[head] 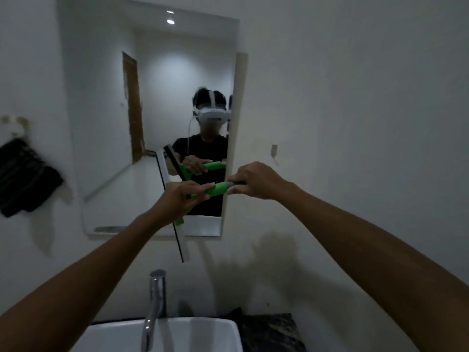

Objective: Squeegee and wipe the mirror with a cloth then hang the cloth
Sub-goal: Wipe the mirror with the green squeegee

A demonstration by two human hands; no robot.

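White painted walls are surrounding me in a dim bathroom, and I am standing at a white sink (223, 326) with a chrome tap (154, 301) rising at its back edge. I am facing a frameless mirror (106, 123) fixed to the wall, which is reflecting me in a dark shirt and a white headset under two ceiling lights. I am holding a green squeegee (215, 189) in front of the mirror's lower right part. My left hand (181, 199) is gripping the handle near the head, fingers curled around it. My right hand (256, 181) is pinching the grey end of the handle between fingers and thumb. Its long blade is running steeply downward past the mirror's bottom edge. A dark striped cloth (22, 176) is hanging on the wall to the mirror's left.
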